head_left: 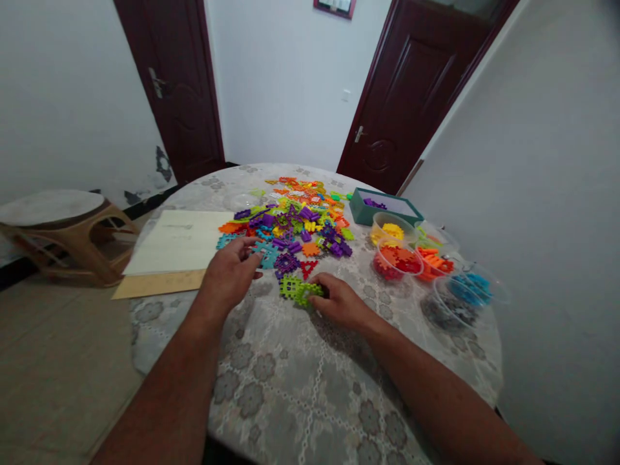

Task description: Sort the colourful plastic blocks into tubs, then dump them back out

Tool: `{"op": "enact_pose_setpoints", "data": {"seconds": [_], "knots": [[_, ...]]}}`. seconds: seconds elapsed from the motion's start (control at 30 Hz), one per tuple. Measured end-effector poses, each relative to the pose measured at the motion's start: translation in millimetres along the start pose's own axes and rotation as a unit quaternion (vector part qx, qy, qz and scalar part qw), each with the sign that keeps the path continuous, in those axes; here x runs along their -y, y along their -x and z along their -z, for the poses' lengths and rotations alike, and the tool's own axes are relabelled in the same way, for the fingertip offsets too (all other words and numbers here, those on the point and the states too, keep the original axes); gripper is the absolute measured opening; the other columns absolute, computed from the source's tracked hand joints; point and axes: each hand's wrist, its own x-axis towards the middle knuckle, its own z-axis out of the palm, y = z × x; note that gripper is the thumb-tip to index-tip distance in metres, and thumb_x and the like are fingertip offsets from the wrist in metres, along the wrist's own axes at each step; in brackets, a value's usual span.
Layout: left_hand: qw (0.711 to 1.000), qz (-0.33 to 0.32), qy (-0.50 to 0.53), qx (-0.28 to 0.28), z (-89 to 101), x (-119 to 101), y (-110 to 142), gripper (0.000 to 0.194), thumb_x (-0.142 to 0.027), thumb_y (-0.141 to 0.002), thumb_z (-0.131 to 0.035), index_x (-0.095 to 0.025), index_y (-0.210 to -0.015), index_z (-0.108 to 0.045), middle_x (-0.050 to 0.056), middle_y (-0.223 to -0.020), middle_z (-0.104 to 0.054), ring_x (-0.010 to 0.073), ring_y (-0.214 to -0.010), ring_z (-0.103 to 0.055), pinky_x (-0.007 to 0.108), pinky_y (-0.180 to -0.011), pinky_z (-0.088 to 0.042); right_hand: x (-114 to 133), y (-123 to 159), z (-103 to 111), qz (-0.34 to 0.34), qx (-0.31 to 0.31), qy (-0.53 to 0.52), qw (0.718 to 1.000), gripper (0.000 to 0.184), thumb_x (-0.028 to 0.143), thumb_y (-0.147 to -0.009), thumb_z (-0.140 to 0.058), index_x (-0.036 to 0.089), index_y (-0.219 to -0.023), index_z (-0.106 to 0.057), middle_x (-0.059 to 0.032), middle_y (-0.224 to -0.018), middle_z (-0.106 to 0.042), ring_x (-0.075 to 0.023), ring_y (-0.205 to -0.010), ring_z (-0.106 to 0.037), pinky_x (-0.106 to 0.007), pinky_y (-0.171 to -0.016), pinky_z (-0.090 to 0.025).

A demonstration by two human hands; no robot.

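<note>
My right hand [339, 301] is closed on a lime-green toothed building piece [306, 294] just above the table's near middle. A second lime-green square piece [290, 287] with window-like holes sits against its left side; whether the two are joined I cannot tell. At the near left edge of the pile, my left hand [232, 268] has its thumb and fingers around the edge of a light-blue toothed piece [266, 254]. Close by lie a purple round toothed piece [287, 262] and a red triangle piece [308, 268]. Behind them spreads a heap of mixed plastic pieces [290, 223].
Clear tubs on the right hold yellow pieces [391, 232], red pieces [398, 259], orange pieces [436, 263], blue pieces [469, 289] and grey pieces [448, 313]. Behind them is a green box [359, 211]. An open notebook [169, 248] lies left. The patterned tablecloth [310, 394] covers a round table.
</note>
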Motion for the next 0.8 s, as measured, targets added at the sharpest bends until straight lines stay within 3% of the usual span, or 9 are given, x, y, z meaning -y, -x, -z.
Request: {"op": "enact_pose_setpoints", "data": {"seconds": [0.27,0.4,0.5,0.7,0.8], "knots": [[1.000,0.000,-0.016,-0.002,-3.2,-5.9,3.0,0.042,-0.032,-0.085,-0.067,-0.018,-0.124,-0.071,0.002,-0.086,-0.063,0.0163,-0.072,-0.065,0.028,-0.059,-0.062,-2.9,-22.4,-6.3,0.074,0.022,0.010,0.997,0.031,0.017,-0.086,-0.067,0.024,-0.116,-0.067,-0.0055,-0.126,-0.066,-0.0208,-0.110,-0.061,-0.032,-0.092,-0.047],[1.000,0.006,-0.015,-0.002,-2.3,-11.4,5.8,0.039,-0.028,-0.086,-0.066,-0.019,-0.124,-0.070,0.002,-0.088,-0.064,0.0150,-0.069,-0.063,0.027,-0.060,-0.061,4.6,-36.8,-8.4,0.044,0.060,0.080,0.994,0.034,0.016,-0.084,-0.069,0.021,-0.118,-0.069,-0.0038,-0.105,-0.069,-0.0201,-0.094,-0.062,-0.032,-0.085,-0.047],[1.000,0.014,-0.004,-0.003,-0.7,-12.8,7.2,0.038,-0.028,-0.087,-0.066,-0.019,-0.123,-0.070,0.004,-0.092,-0.067,0.0162,-0.074,-0.065,0.027,-0.061,-0.060,9.3,-37.2,-8.8,0.038,0.047,0.093,0.994,0.035,0.017,-0.083,-0.070,0.020,-0.118,-0.068,-0.0045,-0.104,-0.067,-0.0199,-0.091,-0.061,-0.032,-0.083,-0.046],[1.000,0.001,-0.010,0.003,-0.7,-6.1,6.1,0.038,-0.027,-0.088,-0.065,-0.019,-0.125,-0.069,0.003,-0.088,-0.067,0.0157,-0.071,-0.065,0.026,-0.060,-0.056,7.2,-13.4,-13.1,-0.016,0.018,-0.006,1.000,0.058,0.016,-0.084,-0.063,0.025,-0.140,-0.053,0.0001,-0.099,-0.065,-0.0166,-0.081,-0.058,-0.028,-0.072,-0.044],[1.000,-0.010,-0.029,0.004,-2.4,-2.2,4.2,0.038,-0.027,-0.089,-0.064,-0.019,-0.125,-0.069,0.002,-0.085,-0.065,0.0152,-0.067,-0.064,0.026,-0.060,-0.055,2.3,-3.9,-10.5,-0.020,0.029,-0.011,0.999,0.039,0.018,-0.084,-0.062,0.023,-0.123,-0.063,0.0001,-0.093,-0.065,-0.0176,-0.082,-0.058,-0.029,-0.072,-0.043]]}}
